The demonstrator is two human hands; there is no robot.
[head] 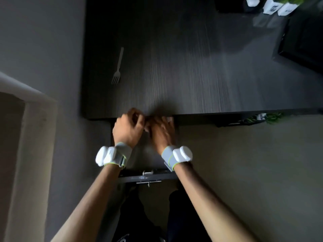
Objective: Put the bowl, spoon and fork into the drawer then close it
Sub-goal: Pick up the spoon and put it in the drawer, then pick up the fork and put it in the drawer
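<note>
A pale fork (117, 67) lies on the dark desk (192, 75) near its left edge, tines toward me. Below the desk's front edge the drawer (145, 154) is pulled out, with its front panel and metal handle (148, 179) nearest me. Both hands are inside it, up against the desk edge. My left hand (128, 127) has its fingers curled. My right hand (161, 132) lies over a white object (170, 119) that peeks out on both sides of its fingers. The object is blurred, so I cannot tell if it is the bowl. No spoon is visible.
White containers and a green plant (279, 4) stand at the desk's far right corner, beside a black panel (304, 41). A grey wall and a pale ledge (35, 110) run along the left. My legs are below the drawer front.
</note>
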